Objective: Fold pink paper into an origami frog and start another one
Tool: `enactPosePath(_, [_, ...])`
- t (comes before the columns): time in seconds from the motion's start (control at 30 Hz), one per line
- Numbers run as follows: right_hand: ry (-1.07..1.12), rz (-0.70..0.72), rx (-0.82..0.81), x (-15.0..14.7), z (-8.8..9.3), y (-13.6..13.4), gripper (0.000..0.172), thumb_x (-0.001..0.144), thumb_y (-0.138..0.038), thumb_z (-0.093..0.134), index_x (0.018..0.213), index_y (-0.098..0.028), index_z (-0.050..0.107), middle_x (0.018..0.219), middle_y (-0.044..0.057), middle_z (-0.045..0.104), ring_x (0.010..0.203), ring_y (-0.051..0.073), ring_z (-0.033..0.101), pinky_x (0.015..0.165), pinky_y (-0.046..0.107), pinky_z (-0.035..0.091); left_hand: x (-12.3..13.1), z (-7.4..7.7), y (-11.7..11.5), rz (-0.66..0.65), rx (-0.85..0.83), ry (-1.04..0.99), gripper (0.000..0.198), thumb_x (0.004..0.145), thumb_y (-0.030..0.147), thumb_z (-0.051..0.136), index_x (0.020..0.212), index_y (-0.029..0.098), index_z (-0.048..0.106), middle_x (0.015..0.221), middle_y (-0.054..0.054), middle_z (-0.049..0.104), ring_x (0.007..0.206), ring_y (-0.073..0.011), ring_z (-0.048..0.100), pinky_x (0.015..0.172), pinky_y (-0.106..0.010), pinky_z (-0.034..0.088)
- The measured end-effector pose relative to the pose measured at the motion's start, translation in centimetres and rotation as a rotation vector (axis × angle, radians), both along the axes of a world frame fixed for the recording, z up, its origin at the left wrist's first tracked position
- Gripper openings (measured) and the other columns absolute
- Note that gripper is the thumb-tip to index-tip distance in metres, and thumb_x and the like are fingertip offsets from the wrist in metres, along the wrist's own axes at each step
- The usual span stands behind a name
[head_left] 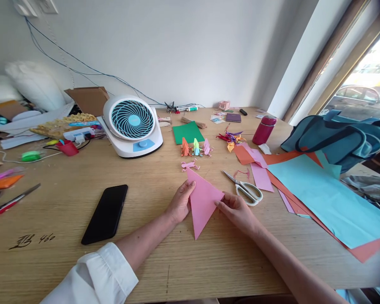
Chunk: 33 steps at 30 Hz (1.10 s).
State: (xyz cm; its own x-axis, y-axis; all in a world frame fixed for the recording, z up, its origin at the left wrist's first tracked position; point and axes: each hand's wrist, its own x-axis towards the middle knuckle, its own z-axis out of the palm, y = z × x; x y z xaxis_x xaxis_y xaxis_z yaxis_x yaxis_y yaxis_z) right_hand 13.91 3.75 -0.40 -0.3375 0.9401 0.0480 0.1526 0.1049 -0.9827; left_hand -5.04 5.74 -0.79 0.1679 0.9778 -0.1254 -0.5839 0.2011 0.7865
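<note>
Between my two hands is a sheet of pink paper point(205, 202), folded into a triangle and raised a little over the wooden table. My left hand point(181, 202) pinches its left edge, thumb on the front. At the right corner, my right hand point(236, 210) grips the paper between thumb and fingers. White-handled scissors point(248, 192) lie just beyond my right hand. Past the paper's top tip is a small pink folded figure point(190, 164). Behind that stand an orange folded figure point(185, 147), a green and yellow one point(196, 147) and a pink-purple one point(207, 147).
A black phone point(105, 214) lies left of my left arm. Further back stand a white fan point(131, 124), a green sheet point(187, 131) and a red bottle point(264, 131). Large blue paper point(332, 198) and a teal bag point(335, 137) occupy the right; a red-handled knife point(12, 203) lies far left.
</note>
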Motion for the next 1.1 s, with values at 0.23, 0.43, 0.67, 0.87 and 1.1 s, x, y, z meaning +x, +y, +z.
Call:
enactPosePath(0.23, [0.172,-0.217,0.024,0.8,0.5,0.2,0.038,0.082,-0.054,0.066,0.07,-0.019,0.057,0.063,-0.001,0.052,0.058,0.012,0.044,0.056,0.025,0.038,0.0,-0.5,-0.3,-0.141,0.122,0.198,0.037,0.066,0.037,0.086,0.086,0.015,0.064,0.081,-0.001,0.064,0.07,-0.0113,0.055,0.066,-0.023,0.041])
enactPosePath(0.43, [0.18,-0.179,0.1,0.9,0.9,-0.2,0.034,0.084,-0.054,0.065,0.078,-0.02,0.059,0.07,-0.001,0.054,0.062,0.013,0.047,0.06,0.025,0.042,0.1,-0.4,-0.3,-0.089,0.181,0.331,0.036,0.068,0.04,0.084,0.077,0.015,0.06,0.07,0.002,0.057,0.058,-0.0071,0.043,0.054,-0.02,0.03])
enactPosePath(0.67, [-0.077,-0.004,0.114,0.7,-0.5,-0.2,0.03,0.086,-0.049,0.064,0.089,-0.019,0.065,0.072,0.0,0.057,0.063,0.014,0.048,0.059,0.026,0.04,0.0,0.3,-0.3,-0.023,0.163,0.246,0.034,0.067,0.036,0.084,0.07,0.016,0.057,0.058,0.005,0.051,0.053,-0.0063,0.04,0.05,-0.019,0.028])
enactPosePath(0.87, [-0.158,-0.079,0.242,0.8,-0.8,-0.1,0.026,0.089,-0.042,0.06,0.077,-0.02,0.06,0.068,-0.002,0.05,0.059,0.013,0.041,0.054,0.025,0.032,-0.1,0.3,-0.2,-0.016,0.13,0.189,0.034,0.064,0.037,0.087,0.07,0.015,0.062,0.059,0.003,0.055,0.053,-0.0065,0.046,0.048,-0.019,0.028])
enactPosePath(1.1, [-0.233,-0.303,0.449,1.3,-1.1,0.3,0.017,0.089,-0.036,0.058,0.08,-0.022,0.059,0.069,-0.001,0.05,0.055,0.013,0.043,0.051,0.027,0.034,-0.3,0.3,0.0,0.028,0.116,0.129,0.034,0.061,0.036,0.089,0.076,0.015,0.067,0.067,0.002,0.062,0.057,-0.0073,0.057,0.051,-0.019,0.035])
